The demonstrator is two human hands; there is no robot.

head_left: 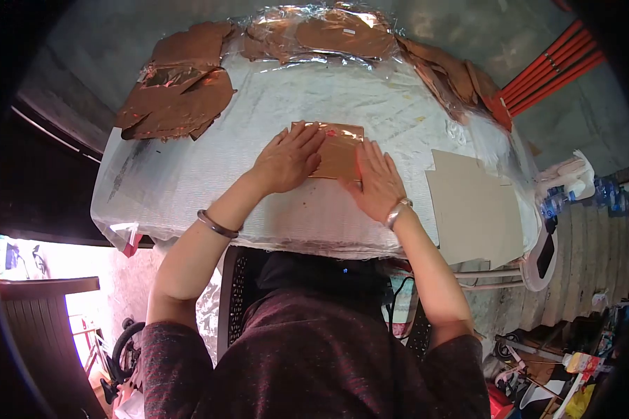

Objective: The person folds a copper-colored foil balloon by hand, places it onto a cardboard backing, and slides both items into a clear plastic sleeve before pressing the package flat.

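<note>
A flat, brown rectangular packet (340, 155) with a glossy, film-like surface and a small red mark near its top edge lies in the middle of the white-covered table (258, 216). My left hand (290, 159) rests over its left edge, fingers stretched out and lying flat. On the opposite side, my right hand (379, 180) touches the right edge with its fingers extended. Neither hand grips anything. Parts of the packet's two side edges are hidden under my hands.
Brown flat sheets are stacked at the far left (182, 101). More brown pieces under clear plastic (346, 35) line the back edge and the back right (444, 73). Grey cardboard sheets (475, 206) lie on the right. Orange-red rods (548, 66) stand beyond the table's right corner.
</note>
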